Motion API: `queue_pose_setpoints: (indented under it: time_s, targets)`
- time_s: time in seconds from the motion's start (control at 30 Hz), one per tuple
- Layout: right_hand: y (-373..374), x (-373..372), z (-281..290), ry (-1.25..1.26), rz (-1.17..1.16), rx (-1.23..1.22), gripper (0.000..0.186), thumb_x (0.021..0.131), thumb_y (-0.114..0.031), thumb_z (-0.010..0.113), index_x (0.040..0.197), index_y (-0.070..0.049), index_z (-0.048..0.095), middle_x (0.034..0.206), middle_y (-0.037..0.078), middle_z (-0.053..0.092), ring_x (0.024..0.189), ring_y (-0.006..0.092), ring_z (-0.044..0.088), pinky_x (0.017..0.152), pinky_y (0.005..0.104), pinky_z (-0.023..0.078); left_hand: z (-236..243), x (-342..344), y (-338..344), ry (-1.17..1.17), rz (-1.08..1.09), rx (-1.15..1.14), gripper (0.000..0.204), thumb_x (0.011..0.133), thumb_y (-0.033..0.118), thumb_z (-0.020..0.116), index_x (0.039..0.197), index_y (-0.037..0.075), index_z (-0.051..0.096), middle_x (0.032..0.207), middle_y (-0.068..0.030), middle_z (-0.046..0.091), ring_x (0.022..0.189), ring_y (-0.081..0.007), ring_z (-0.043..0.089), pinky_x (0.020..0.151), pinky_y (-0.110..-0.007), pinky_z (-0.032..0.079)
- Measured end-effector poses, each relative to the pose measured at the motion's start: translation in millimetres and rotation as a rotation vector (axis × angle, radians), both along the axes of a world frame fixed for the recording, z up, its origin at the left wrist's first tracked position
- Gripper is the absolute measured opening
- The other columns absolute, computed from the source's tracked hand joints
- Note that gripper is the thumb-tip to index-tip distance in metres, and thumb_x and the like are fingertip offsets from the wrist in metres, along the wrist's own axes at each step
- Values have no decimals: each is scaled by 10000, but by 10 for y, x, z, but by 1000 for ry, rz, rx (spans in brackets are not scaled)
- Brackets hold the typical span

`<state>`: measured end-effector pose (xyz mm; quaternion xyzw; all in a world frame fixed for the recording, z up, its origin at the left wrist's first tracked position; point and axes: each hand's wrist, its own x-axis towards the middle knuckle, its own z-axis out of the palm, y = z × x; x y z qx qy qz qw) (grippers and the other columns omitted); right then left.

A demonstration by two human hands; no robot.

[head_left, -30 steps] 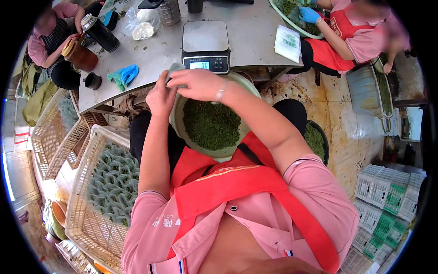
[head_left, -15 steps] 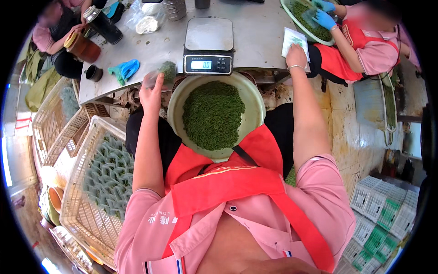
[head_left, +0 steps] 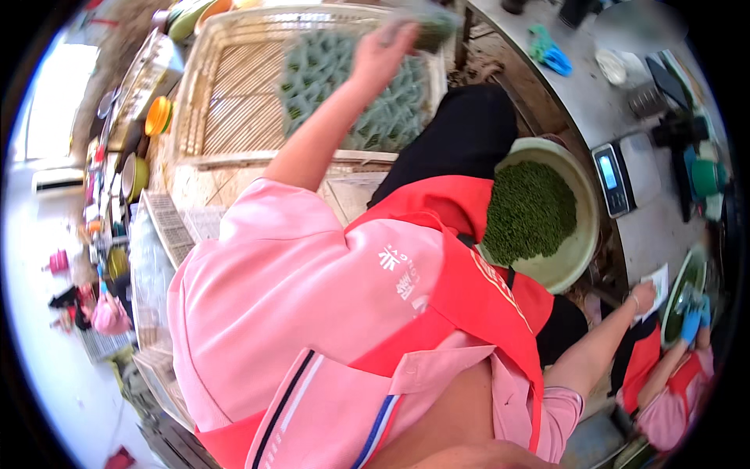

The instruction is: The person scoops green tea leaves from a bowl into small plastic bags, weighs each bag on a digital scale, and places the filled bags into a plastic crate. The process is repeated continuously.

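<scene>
My left hand [head_left: 383, 56] is raised over a large cream plastic basket [head_left: 234, 86]. It grips a small see-through bag of green bits [head_left: 434, 33], somewhat blurred. Below it, the basket holds several pale mesh-like bags [head_left: 316, 98] with green contents, standing in close rows. My right hand [head_left: 644, 297] is far off at the right, at the table edge, its fingers closed on a flat white packet [head_left: 660, 283]. Between my knees stands a pale round basin [head_left: 584, 223] heaped with small green leaves or grains [head_left: 531, 211].
A digital scale [head_left: 612, 180] sits on the metal table [head_left: 578, 102], near blue-green gloves [head_left: 549, 53]. At the lower right, a co-worker in blue gloves [head_left: 691, 322] works over another basin [head_left: 672, 320]. An orange bowl [head_left: 158, 116] lies beyond the basket.
The view has swung left. My left hand, holding the bag, has gone from beside the scale to above the basket. My right hand remains at the white packet.
</scene>
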<state>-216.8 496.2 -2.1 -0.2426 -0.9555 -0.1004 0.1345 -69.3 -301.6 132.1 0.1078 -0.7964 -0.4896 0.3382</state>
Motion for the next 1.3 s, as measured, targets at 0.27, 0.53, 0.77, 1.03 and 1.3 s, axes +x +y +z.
queue_pose_setpoints:
  time_s: [0.27,0.53,0.77,1.03,1.3]
  targets:
    - [-301,68,265,42,-108,-289,598,839,-516,410,1146,-36,590,1187,194,561,1070,363,541,911,446,419,120,2256,-1730,-858,808,-445,548,883,521,379,1022,58,638,951,-199,648,861,-361,631,773,-448,477]
    - [-459,217,361,-108,-229,-68,654,871,-580,358,1252,-64,490,1231,156,512,1159,348,464,960,489,369,-898,1978,-1766,-1461,411,-424,511,859,299,435,1273,0,439,1249,-244,497,1180,-379,465,956,-457,388]
    - [-670,262,343,87,-48,-134,337,904,-293,458,1104,-57,589,1154,103,557,1078,293,507,870,440,424,-301,1870,-1242,-1360,481,-475,669,782,390,583,1304,21,384,1147,-200,586,1041,-334,578,870,-401,449]
    - [-803,298,721,474,190,-146,313,912,-262,468,1061,-35,623,1112,139,600,997,300,565,858,384,449,58,836,-3,-451,109,-782,316,771,288,645,1032,118,599,848,-121,642,800,-309,614,698,-404,483]
    - [-2694,1161,1293,336,702,-2163,216,932,-174,478,964,-20,627,938,109,654,859,197,623,809,336,491,29,-62,1981,-319,-839,307,391,905,192,570,1230,-13,501,1048,-71,625,892,-117,601,816,-269,477]
